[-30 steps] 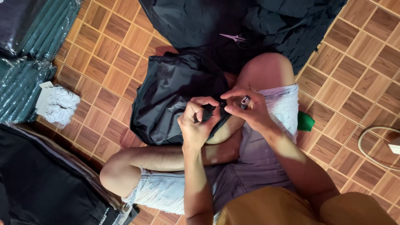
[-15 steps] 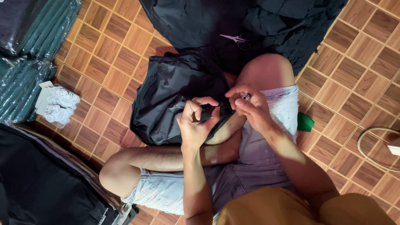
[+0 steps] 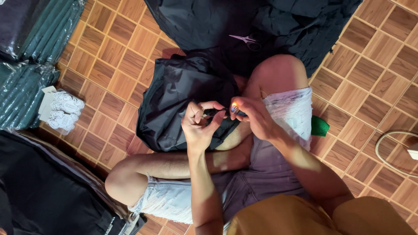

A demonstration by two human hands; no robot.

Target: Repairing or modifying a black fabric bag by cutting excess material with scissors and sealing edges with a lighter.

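While the person sits cross-legged on the wooden floor (image 3: 109,52), the left hand (image 3: 198,126) pinches an edge of the black garment (image 3: 183,95) draped over the lap. The right hand (image 3: 254,115) is closed around a lit lighter (image 3: 235,109), its flame touching that edge. Pink scissors (image 3: 244,39) lie on black fabric beyond.

There are two hands: the left hand (image 3: 201,126) and the right hand (image 3: 254,116). One little flame (image 3: 234,107) glows right between their fingers. One black cloth (image 3: 185,102) sits under the fingers. One pair of pink scissors (image 3: 244,39) lies far above the fingers. One green scrap (image 3: 320,126) lies off past the right hand's fingers. One white cord (image 3: 385,152) curls farther out that way.
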